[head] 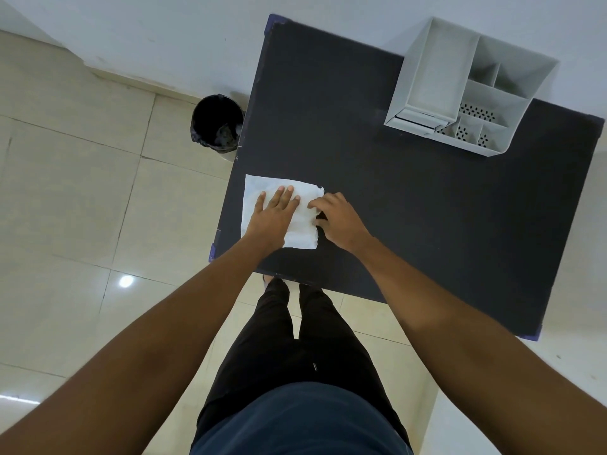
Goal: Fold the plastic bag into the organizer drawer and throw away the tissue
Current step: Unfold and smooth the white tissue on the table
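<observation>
Standing at the near edge of the black table, legs in black trousers just short of it. On the table, near its left edge and toward the near corner: a white folded sheet, flat, roughly square; plastic bag or tissue, cannot tell which. Pressed flat on top of it, the left hand, palm down, fingers spread and extended, gripping nothing. At the sheet's right edge, the right hand, fingers curled, fingertips touching the sheet's right border; pinching or merely resting, cannot tell. Farther back on the table, well apart from the sheet, at the far right corner: a white organizer with several open compartments, some with perforated bottoms, and a small drawer low on its near-left face, pulled out slightly. Left of the table, on the tiled floor, just beside the table's left edge: a round bin lined with a black bag, against the white wall.
</observation>
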